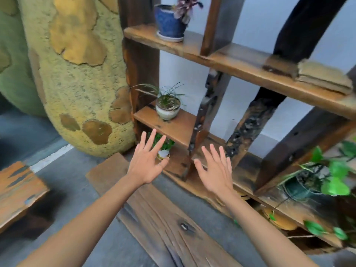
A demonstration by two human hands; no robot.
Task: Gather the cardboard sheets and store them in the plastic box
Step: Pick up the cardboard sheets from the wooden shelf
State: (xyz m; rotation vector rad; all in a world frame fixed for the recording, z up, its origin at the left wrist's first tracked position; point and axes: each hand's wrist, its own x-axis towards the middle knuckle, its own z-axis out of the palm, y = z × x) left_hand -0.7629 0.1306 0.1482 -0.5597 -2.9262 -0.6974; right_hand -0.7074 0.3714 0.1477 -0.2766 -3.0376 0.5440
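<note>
My left hand (147,160) is stretched out in front of me with its fingers spread and nothing in it, in front of the lower part of a wooden shelf unit (248,64). My right hand (216,169) is beside it, also spread and holding nothing. A flat tan stack that may be cardboard sheets (323,77) lies on the upper right shelf board, well above and right of both hands. No plastic box is in view.
Potted plants stand on the shelves: a blue pot (169,22), a white pot (167,108), a small plant (163,147) behind my left hand, a leafy green one (312,182) at right. A long wooden plank (165,218) lies on the grey floor. A large yellow textured column (77,74) rises at left, a wooden bench (17,189) at far left.
</note>
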